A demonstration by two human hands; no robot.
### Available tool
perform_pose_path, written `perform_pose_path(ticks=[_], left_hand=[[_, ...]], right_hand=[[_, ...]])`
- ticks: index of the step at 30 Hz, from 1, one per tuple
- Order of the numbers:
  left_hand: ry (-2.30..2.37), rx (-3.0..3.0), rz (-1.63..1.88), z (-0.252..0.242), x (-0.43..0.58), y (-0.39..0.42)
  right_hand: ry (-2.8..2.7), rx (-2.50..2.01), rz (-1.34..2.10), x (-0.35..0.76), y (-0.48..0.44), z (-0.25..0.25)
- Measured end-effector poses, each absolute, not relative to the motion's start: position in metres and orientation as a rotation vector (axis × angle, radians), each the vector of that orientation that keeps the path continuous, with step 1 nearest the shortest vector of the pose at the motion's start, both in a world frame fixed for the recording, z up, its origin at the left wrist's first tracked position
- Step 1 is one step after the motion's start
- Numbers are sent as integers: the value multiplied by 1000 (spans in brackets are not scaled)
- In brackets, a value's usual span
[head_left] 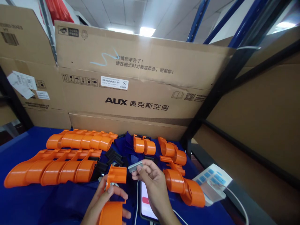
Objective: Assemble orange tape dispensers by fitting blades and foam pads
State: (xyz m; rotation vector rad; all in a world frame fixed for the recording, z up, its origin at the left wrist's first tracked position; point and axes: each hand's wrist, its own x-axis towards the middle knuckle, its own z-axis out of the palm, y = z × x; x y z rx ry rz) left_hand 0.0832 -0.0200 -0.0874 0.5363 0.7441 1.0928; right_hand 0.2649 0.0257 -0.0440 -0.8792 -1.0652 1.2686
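Note:
My left hand (100, 197) is closed around an orange plastic part (117, 175), which has a short tube-like upper end and a wide curved lower section. Pinched between the thumb and fingers of my right hand (152, 179) is a small grey toothed blade (135, 167), its row of teeth facing up. The blade is close to the upper end of the orange part, with a narrow gap between them. Below my right hand lies a phone (146, 204) with a lit screen, partly covered by the wrist. Several black plastic pieces (114, 156) lie just beyond my left hand.
Rows of orange parts (67, 170) stand on the blue table surface (21, 140) at left, with more orange parts (174, 181) at right. A white-and-blue box (213, 181) with a cable sits at far right. Cardboard (140, 87) walls the back; a dark metal post (211, 84) rises right.

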Motion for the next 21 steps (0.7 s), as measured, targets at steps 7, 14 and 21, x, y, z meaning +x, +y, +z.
perform_pose_path(ticks=[7, 14, 21], left_hand=[[661, 555, 980, -85, 80, -14], [699, 648, 871, -81, 76, -13], [684, 664, 908, -82, 76, -9]], right_hand=[[-1042, -877, 1279, 262, 24, -47], [-1060, -879, 1298, 259, 24, -47], [-1076, -897, 1252, 253, 20, -45]])
